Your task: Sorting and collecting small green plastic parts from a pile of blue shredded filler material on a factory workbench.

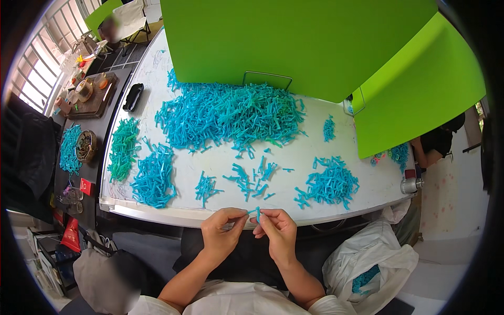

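At the table's near edge my left hand (221, 231) pinches one end of a small blue plastic strip (258, 214) between thumb and forefinger. My right hand (278, 233) grips the same strip from the other side, its fingers curled. Whether it is one piece or two joined ones is too small to tell. Just beyond my hands lie loose blue pieces (247, 181), with a small heap (206, 188) to their left and a larger heap (332, 182) to their right. A wide mound of blue and teal pieces (226, 115) covers the middle of the white table (294, 157).
Upright green boards (299, 42) stand behind the mound. Blue (153, 178) and green (124, 149) heaps lie at the left, near a black tray (133, 97). A dark side table (94, 152) adjoins. A white bag (378, 247) sits lower right; another person's arm (422, 152) shows far right.
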Motion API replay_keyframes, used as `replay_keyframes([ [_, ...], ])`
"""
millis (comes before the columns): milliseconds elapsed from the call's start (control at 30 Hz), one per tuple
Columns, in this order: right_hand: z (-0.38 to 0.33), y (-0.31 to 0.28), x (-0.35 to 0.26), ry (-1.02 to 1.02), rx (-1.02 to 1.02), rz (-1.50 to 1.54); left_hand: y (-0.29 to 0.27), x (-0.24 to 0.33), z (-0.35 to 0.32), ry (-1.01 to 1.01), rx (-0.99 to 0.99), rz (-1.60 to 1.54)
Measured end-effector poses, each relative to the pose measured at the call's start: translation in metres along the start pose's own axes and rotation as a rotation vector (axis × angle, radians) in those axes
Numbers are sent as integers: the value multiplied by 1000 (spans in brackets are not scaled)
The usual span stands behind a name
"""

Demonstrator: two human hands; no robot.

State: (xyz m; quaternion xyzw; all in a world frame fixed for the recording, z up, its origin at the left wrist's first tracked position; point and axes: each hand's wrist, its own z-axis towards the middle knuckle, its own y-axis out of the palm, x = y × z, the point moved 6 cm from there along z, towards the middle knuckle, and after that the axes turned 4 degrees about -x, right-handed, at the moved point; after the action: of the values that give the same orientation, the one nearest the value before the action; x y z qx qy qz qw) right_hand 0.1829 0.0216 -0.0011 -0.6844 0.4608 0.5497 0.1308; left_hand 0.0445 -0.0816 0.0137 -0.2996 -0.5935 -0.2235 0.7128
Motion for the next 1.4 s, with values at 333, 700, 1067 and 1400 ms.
replay_keyframes([
  [333, 0, -11, 12, 126, -96, 312, 5, -10, -5, -141, -37, -113],
  [700, -10, -11, 1, -96, 47, -67, 11, -2, -5, -62, -43, -95],
  [1067, -12, -13, 3, -23, -25, -21, 11, 0, -7, -100, -63, -102],
  [1400, -13, -21, -3, -103, -72, -198, 23, -7, -2, -246, -160, -249],
])
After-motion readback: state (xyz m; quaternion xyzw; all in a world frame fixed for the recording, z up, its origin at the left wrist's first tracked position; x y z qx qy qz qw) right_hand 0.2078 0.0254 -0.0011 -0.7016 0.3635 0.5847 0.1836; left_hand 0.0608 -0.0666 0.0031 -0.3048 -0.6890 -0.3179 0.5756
